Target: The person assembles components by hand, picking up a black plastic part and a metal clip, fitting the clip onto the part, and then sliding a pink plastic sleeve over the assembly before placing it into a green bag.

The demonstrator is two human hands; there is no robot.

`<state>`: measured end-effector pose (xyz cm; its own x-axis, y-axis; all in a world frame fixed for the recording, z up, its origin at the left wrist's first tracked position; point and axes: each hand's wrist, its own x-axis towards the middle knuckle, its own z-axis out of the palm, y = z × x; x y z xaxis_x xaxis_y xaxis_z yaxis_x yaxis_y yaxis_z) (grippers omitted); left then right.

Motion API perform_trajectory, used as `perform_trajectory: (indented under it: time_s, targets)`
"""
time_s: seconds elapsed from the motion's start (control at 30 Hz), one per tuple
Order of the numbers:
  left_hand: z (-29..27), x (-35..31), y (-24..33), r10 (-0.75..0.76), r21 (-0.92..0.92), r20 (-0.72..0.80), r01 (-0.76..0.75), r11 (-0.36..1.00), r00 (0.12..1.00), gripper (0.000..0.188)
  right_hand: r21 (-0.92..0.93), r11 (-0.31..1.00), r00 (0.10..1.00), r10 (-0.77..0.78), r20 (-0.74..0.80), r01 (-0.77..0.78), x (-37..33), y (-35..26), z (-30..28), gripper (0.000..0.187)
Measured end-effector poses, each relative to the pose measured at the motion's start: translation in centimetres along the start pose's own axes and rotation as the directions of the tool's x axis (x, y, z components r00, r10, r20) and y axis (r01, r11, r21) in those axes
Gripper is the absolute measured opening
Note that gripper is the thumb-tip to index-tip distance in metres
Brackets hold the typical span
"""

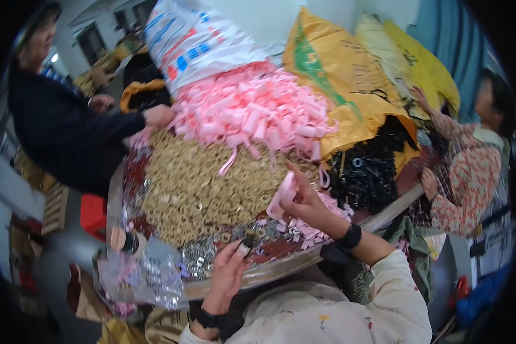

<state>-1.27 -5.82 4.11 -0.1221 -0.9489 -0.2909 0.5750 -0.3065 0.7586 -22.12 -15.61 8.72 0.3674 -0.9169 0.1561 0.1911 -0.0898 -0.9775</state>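
In my right hand (pixel 311 207), a pale pink plastic piece (pixel 282 195) is gripped between thumb and fingers, above the front of the heap. My left hand (pixel 229 268) is closer to me at the table's near edge, its fingertips pinching a small dark and whitish piece (pixel 245 246) too small to name. Beyond both hands a mound of pink plastic tube-like pieces with thin straps (pixel 258 109) spills from a white printed sack (pixel 203 40). Many small tan ring-like parts (pixel 195 183) spread across the table's middle. Small pink bits (pixel 327 215) lie beside my right wrist.
Black shiny parts (pixel 367 166) pour from a yellow sack (pixel 344 80) at right. Small metal parts (pixel 198 258) and a clear plastic bag (pixel 155 275) lie at near left. A person in dark clothes (pixel 63 126) touches the pink heap; another in a floral top (pixel 470 178) stands right.
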Motion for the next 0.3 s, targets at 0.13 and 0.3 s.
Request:
perform_trajectory:
  time_s: [0.13, 0.3]
  targets:
    - [2.2, 0.0, 0.1, -0.014, -0.004, 0.063, 0.015, 1.0, 0.998, 0.029, 0.015, 1.0, 0.968, 0.015, 0.25, -0.019, -1.8, 1.7, 2.1, 0.051]
    - [0.7, -0.9, -0.2, 0.015, 0.039, 0.065, -0.017, 0.999, 0.998, 0.029, 0.105, 0.992, 0.931, 0.024, 0.365, -0.067, -2.6, 3.4, 3.0, 0.072]
